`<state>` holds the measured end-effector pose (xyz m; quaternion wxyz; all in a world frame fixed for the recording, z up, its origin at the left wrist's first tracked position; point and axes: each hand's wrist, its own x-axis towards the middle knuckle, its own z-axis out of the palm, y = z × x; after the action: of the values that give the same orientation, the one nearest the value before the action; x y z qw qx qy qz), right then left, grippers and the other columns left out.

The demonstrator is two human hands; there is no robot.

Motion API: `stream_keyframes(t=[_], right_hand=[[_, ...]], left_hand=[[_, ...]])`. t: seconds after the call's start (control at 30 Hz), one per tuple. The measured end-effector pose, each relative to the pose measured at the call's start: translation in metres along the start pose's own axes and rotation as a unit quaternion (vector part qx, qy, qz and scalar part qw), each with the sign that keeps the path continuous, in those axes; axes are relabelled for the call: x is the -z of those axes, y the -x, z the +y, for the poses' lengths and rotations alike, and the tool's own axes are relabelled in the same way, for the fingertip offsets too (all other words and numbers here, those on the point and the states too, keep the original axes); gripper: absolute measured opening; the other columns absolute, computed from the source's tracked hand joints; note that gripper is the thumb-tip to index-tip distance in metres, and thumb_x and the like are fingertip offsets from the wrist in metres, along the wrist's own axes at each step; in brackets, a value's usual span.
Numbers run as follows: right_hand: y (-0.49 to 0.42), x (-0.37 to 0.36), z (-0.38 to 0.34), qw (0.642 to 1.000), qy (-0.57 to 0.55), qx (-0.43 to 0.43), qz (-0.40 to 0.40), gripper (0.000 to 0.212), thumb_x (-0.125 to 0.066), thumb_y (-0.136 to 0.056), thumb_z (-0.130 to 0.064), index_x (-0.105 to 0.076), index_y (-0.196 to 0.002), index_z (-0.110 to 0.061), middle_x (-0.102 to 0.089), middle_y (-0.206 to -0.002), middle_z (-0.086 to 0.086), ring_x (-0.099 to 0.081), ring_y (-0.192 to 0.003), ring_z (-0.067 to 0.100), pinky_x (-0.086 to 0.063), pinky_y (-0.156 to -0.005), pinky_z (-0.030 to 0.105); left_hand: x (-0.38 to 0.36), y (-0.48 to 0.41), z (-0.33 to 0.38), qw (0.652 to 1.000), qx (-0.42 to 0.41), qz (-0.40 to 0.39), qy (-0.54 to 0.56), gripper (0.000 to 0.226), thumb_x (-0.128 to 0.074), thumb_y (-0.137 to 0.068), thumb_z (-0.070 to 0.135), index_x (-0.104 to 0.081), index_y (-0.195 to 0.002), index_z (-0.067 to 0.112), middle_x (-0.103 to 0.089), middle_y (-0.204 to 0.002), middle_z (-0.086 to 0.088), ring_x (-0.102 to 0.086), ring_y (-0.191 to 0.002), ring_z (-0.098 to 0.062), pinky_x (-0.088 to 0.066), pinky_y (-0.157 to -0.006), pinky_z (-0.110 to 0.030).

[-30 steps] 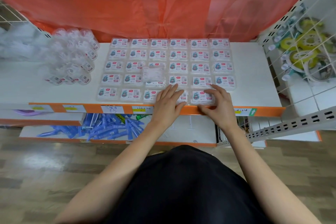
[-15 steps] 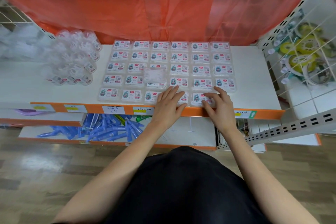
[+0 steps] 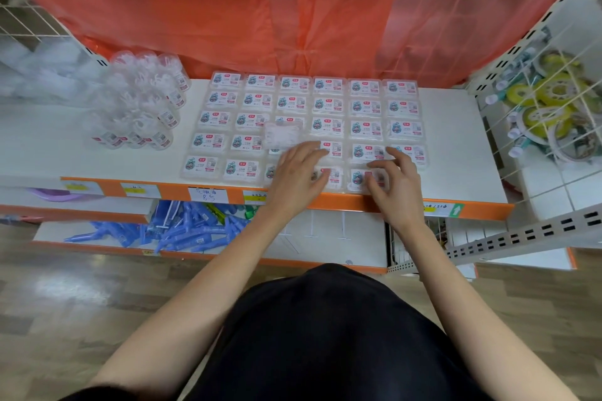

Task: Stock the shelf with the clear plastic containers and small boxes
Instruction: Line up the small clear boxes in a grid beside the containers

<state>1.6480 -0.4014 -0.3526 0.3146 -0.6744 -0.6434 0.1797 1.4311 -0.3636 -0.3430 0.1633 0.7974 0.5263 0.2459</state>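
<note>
White shelf [image 3: 456, 146] with orange front edge, small boxes [image 3: 329, 104] in a grid across its middle, clear plastic containers [image 3: 140, 101] clustered far left, left hand [image 3: 298, 176] and right hand [image 3: 397, 182] resting loose-fingered on near-row boxes, gripping nothing, red plastic sheet [image 3: 228, 10] behind, wood-look floor [image 3: 81, 303] below.

I see an orange-red plastic sheet [image 3: 228, 10] hanging beyond the left hand [image 3: 298, 179] and right hand [image 3: 395, 187], behind the white shelf [image 3: 456, 146]. Wood-look flooring [image 3: 81, 303] lies below them. A white slotted upright [image 3: 527, 234] stands right of the right hand, and a white wire grid [image 3: 29, 26] is far to the left.
</note>
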Motion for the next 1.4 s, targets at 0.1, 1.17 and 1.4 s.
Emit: stream_keyframes(t=[0.1, 1.17, 1.4], right_hand=[[-0.009, -0.003, -0.01, 0.999, -0.03, 0.018, -0.015, 0.027, -0.055, -0.09, -0.032, -0.068, -0.109, -0.018, -0.048, -0.141, 0.008, -0.045, -0.131, 0.026, -0.041, -0.106, 0.05], [-0.05, 0.009, -0.047, 0.904, -0.365, -0.216, -0.053, 0.024, -0.071, -0.09, -0.02, -0.063, -0.112, -0.021, -0.061, -0.086, 0.004, -0.062, -0.08, 0.01, -0.052, -0.07, 0.019], [-0.045, 0.013, -0.044, 0.923, -0.374, -0.074, -0.054, 0.032, -0.075, -0.083, -0.001, -0.064, -0.107, -0.02, -0.065, -0.095, 0.0, -0.061, -0.09, 0.009, -0.053, -0.085, 0.024]], left_hand=[[0.022, -0.021, -0.017, 0.999, 0.027, 0.022, -0.034, 0.051, -0.06, -0.092, 0.031, -0.049, -0.139, 0.014, -0.042, -0.149, -0.008, -0.031, -0.14, -0.026, -0.017, -0.115, -0.037], [0.036, -0.037, 0.017, 0.96, 0.153, -0.078, 0.222, 0.065, -0.075, -0.083, 0.037, -0.047, -0.138, 0.018, -0.049, -0.132, 0.005, -0.048, -0.118, -0.009, -0.039, -0.092, -0.017], [0.046, -0.051, 0.023, 0.802, 0.41, -0.141, 0.41, 0.057, -0.035, -0.099, 0.058, -0.06, -0.118, 0.009, -0.071, -0.105, -0.01, -0.071, -0.091, -0.024, -0.059, -0.079, -0.032]])
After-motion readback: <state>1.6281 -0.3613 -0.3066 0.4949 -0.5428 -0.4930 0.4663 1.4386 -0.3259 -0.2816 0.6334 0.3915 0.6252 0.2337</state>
